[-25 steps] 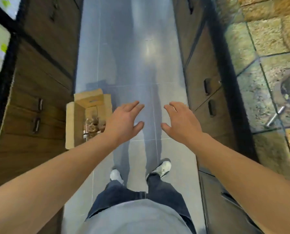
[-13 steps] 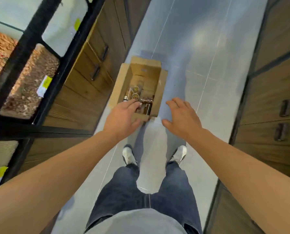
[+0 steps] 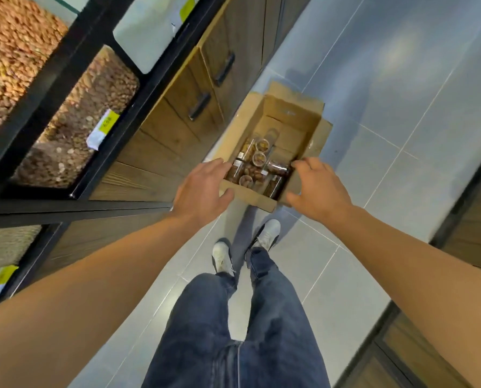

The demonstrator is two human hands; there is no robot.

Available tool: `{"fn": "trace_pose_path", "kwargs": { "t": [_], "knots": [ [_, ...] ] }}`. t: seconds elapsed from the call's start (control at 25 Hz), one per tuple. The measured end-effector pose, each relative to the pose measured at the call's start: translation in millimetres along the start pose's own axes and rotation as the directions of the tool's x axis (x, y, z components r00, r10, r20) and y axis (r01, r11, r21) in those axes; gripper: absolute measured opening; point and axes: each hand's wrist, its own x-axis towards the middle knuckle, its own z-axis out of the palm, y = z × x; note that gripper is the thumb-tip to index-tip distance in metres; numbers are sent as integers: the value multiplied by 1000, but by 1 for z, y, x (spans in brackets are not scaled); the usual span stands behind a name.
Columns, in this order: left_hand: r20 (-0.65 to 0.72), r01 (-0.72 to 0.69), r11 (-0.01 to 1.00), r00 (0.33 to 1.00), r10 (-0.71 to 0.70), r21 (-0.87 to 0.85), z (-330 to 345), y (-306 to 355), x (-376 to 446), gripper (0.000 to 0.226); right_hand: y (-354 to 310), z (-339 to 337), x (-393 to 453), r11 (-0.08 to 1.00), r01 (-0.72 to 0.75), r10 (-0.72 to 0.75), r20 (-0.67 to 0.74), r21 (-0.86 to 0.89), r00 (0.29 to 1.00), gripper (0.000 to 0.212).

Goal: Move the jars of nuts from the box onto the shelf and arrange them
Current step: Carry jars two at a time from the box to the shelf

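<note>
An open cardboard box (image 3: 292,113) stands on the grey tiled floor ahead of my feet. Several clear jars of nuts (image 3: 251,163) lie and stand in its near half. My left hand (image 3: 201,190) hovers at the box's near left corner, fingers spread and relaxed, holding nothing. My right hand (image 3: 316,187) reaches over the box's near right edge with fingers loosely bent, fingertips beside a dark-filled jar (image 3: 277,168); it grips nothing that I can see.
A black-framed glass display (image 3: 74,88) full of nuts, with yellow price tags, runs along the left over wooden drawers (image 3: 194,107). More wooden cabinets (image 3: 474,219) line the right. My legs and white shoes (image 3: 222,259) stand on the aisle floor below the box.
The view swung left and down, bringing the box to the centre. Both hands moved forward from in front of the box to its near corners.
</note>
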Motion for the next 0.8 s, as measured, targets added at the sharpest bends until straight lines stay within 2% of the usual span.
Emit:
{"fn": "trace_pose_path", "kwargs": {
  "t": [0.32, 0.52, 0.8],
  "knots": [
    [65, 54, 995, 997, -49, -83, 87, -23, 112, 53, 55, 71, 133, 995, -39, 31, 86, 96, 996, 63],
    [121, 66, 996, 991, -59, -62, 165, -66, 188, 57, 91, 155, 210, 981, -119, 103, 110, 151, 989, 69],
    [172, 83, 993, 983, -67, -86, 296, -113, 277, 58, 136, 257, 315, 978, -171, 156, 122, 122, 980, 63]
  ]
}}
